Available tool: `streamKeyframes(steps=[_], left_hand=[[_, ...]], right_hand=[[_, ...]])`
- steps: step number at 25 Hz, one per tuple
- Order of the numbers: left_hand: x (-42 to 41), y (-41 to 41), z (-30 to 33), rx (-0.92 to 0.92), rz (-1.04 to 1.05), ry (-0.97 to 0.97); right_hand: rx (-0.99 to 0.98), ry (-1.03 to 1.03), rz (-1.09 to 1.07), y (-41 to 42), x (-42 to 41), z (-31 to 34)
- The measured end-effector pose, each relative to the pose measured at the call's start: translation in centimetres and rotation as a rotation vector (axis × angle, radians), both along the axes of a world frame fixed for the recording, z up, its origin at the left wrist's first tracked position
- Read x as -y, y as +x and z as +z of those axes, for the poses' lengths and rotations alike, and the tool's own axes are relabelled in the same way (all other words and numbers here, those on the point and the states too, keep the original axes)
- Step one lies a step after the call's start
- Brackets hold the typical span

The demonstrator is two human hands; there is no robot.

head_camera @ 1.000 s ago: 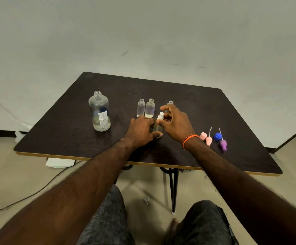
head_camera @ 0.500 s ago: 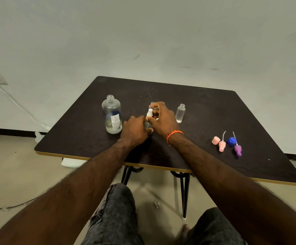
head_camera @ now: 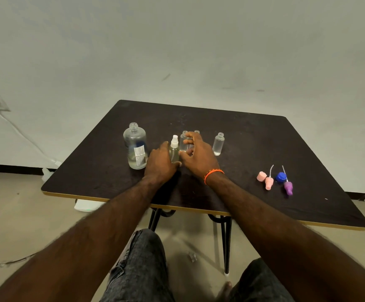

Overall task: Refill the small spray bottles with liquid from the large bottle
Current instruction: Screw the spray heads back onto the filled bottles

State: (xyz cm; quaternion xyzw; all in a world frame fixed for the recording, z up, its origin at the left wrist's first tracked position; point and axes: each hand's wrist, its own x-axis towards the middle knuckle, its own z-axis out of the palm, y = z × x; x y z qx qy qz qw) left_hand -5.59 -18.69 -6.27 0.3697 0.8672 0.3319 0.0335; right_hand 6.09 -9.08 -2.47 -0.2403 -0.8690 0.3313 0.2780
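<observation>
One small clear spray bottle with white nozzle (head_camera: 174, 151) stands capped mid-table, gripped by left hand (head_camera: 161, 163). Right hand (head_camera: 196, 154) spread loose, holding nothing. Three small clear bottles (head_camera: 218, 143) uncapped behind; large clear bottle (head_camera: 135, 147) open, left. Coloured nozzles (head_camera: 275, 180) unfitted.

We note a dark brown table (head_camera: 253, 149), clear bottles (head_camera: 218, 144), pink (head_camera: 269, 183), blue (head_camera: 281, 176) and purple caps (head_camera: 288, 188), and an orange wristband (head_camera: 213, 174).

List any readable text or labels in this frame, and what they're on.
None readable.
Big bottle: white label with dark print, too small and blurred to read.
Small bottles, e.g., the capped one, and the loose spray caps: no print visible.
</observation>
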Motion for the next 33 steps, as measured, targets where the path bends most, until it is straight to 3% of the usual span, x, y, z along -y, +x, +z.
streamKeyframes(steps=[3,5,9,17,21,28,33], left_hand=[[1.1,1.6,0.6,-0.024,0.102,0.172],[1.9,2.7,1.3,-0.199,0.110,0.297],[1.8,5.0,2.4,-0.361,-0.031,0.324],[-6.5,8.7,3.0,-0.153,-0.360,0.135],[-11.4,8.3,3.5,-0.051,-0.266,0.099],[-16.0,7.3,3.3,0.085,-0.126,0.086],[-16.3,7.2,2.5,0.177,-0.066,0.083]], right_hand=[[0.037,0.172,-0.105,3.6,-1.3,-0.2],[0.095,0.285,-0.171,6.1,-2.4,-0.1],[0.262,0.479,-0.229,11.0,-4.7,0.4],[0.728,0.538,-0.358,17.3,-10.1,1.0],[0.856,0.515,-0.292,17.7,-11.8,0.6],[0.897,0.529,-0.218,16.4,-13.0,0.0],[0.917,0.563,-0.293,16.7,-12.8,0.5]])
